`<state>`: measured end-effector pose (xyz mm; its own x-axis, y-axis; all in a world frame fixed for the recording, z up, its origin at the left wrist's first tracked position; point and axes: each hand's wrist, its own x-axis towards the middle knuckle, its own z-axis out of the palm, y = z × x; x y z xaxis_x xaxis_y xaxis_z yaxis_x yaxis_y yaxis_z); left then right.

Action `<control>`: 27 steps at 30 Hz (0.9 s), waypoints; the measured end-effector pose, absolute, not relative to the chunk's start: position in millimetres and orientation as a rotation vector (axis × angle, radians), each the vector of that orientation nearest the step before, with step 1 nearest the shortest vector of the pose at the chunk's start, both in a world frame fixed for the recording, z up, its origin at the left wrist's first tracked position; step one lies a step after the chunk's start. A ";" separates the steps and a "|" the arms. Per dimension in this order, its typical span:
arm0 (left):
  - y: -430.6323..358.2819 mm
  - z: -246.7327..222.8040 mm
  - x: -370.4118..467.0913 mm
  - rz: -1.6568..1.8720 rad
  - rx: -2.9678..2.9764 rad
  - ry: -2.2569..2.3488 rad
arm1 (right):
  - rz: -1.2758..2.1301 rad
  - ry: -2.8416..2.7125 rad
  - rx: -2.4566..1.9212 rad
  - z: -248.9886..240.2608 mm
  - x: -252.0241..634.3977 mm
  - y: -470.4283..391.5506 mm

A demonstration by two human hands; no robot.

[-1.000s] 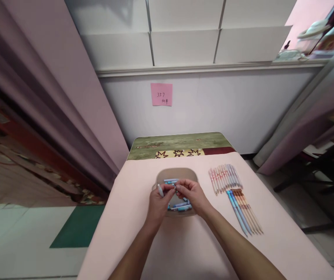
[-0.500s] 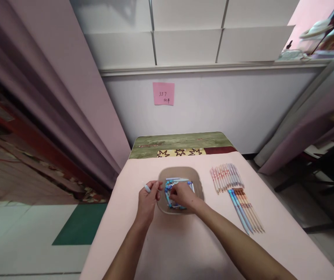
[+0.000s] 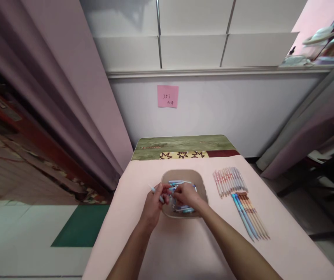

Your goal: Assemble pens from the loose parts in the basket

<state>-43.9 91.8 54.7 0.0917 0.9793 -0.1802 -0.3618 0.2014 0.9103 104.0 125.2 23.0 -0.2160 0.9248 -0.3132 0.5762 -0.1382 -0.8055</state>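
Observation:
A beige plastic box [image 3: 203, 194] stands on the pink cloth, with several blue and white pens [image 3: 188, 210] lying loose inside. At the box's left rim, my left hand [image 3: 154, 202] has its fingers closed on a light blue pen [image 3: 153, 189], whose pale end sticks out to the left; a light blue ring is on one finger. My right hand [image 3: 186, 195] is over the box, its fingertips pinched together close to the left fingertips. Blur and the fingers hide what the right hand grips.
To the right of the box, several red-to-grey patterned pens [image 3: 229, 181] lie side by side in a row. Below them is another row of blue and orange-beige pens [image 3: 250, 216]. A pink note [image 3: 168, 96] is on the wall behind the table [image 3: 184, 142].
My right hand has lifted from among the pens toward my left hand. A light blue pen now shows in my left fingers, and the pens in the box have shifted. The view has moved slightly.

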 end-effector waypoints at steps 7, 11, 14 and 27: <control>95.6 50.8 -33.6 1.175 0.986 1.072 | 1.612 -1.337 -1.291 42.3 141.6 109.3; 92.9 52.0 -26.1 1.149 1.009 1.086 | 1.796 -1.018 -1.018 50.4 145.0 102.6; 89.6 54.0 -23.1 1.123 1.013 1.087 | 1.745 -0.968 -0.973 53.5 145.3 102.1; 88.1 42.2 -13.6 1.113 1.240 1.117 | 1.238 -1.080 -1.077 68.6 150.9 87.8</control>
